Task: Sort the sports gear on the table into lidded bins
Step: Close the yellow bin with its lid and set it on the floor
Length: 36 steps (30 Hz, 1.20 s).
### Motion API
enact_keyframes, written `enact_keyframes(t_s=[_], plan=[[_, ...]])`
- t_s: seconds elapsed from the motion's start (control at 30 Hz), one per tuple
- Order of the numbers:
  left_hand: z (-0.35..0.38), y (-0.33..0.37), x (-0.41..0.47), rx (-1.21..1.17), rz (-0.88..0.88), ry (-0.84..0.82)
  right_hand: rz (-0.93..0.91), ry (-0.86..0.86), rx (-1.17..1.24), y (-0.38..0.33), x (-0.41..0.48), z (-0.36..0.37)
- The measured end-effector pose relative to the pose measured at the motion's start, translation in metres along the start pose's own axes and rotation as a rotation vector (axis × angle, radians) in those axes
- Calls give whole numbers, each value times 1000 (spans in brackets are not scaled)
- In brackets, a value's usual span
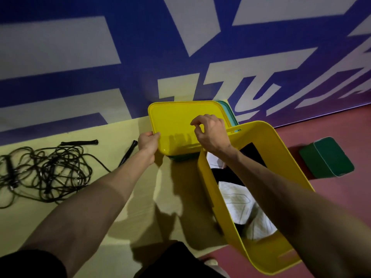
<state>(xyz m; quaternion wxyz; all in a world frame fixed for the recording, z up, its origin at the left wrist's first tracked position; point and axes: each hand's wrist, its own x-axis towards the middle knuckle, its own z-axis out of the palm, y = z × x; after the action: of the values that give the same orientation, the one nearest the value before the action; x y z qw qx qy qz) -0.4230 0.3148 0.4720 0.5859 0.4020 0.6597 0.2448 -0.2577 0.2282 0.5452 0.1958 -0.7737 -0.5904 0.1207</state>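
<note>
Gear count on the desk [60, 221]

One yellow bin [259, 255], one yellow lid [176, 125], one teal lid [228, 111], one green bin [327, 157], one tangle of black jump ropes [44, 169].

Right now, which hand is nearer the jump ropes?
Left. The left hand grips the yellow lid's left edge, just right of the jump ropes. The right hand hovers over the lid, farther right.

Open tabletop [84, 227] between ropes [40, 173] and bin [259, 255]; lid [180, 121] blocking the far side
</note>
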Motion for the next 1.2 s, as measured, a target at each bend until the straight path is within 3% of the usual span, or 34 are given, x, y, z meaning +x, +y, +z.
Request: enact_keyframes(t_s=[0.17, 0.47, 0.73, 0.93, 1.1, 1.2], plan=[[-6, 30, -43, -21, 79, -62, -12, 36, 105, -7, -19, -24], [-6, 77, -133, 28, 395, 277, 10, 23, 486, -16, -54, -88], [29, 73, -230, 287, 761, 506, 82, -52, 804, 23, -103, -131], [52, 53, -295, 765, 1084, 466, 259, -138, 1219, 38, -138, -181], [81, 36, -329, 1098, 1393, 278, 428, 15, 1279, 65, -156, -208], [97, 27, -340, 1171, 1488, 244, 613, 96, 1394, 82, -157, -209]])
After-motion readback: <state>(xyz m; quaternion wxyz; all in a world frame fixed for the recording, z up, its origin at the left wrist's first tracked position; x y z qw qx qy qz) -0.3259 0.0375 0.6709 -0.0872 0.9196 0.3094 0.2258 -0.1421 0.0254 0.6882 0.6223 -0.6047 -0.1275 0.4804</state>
